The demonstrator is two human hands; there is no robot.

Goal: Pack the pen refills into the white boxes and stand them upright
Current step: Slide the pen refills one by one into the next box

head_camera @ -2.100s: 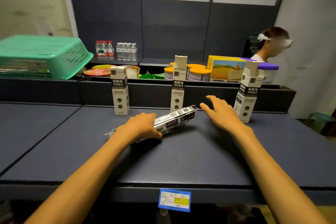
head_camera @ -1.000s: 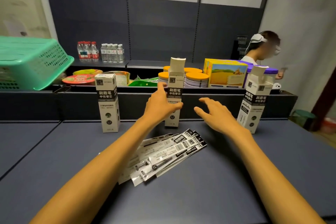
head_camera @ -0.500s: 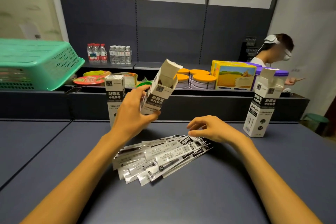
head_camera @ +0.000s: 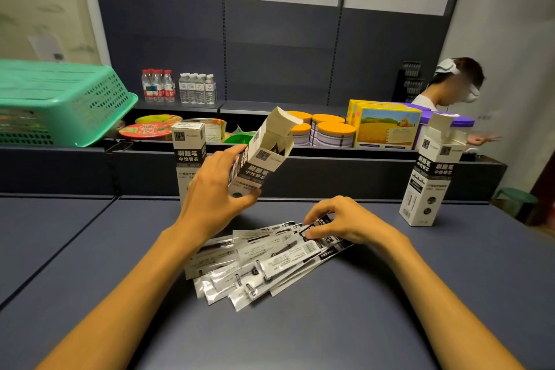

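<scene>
Pen refills in clear and black-printed plastic sleeves (head_camera: 264, 261) lie fanned on the dark grey counter (head_camera: 390, 294), and my right hand (head_camera: 339, 224) pinches the top end of one of them. My left hand (head_camera: 214, 194) grips a tall white cardboard box with black lettering (head_camera: 261, 156), lifted, tilted right, top flap open. Two more such boxes stand upright: a closed one (head_camera: 187, 153) behind my left hand, an open one (head_camera: 428, 177) at far right.

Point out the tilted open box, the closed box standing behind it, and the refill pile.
tilted open box (head_camera: 260, 166), head view, black label band
closed box (head_camera: 188, 141), head view, upper front face
refill pile (head_camera: 270, 261), head view, middle packet
</scene>
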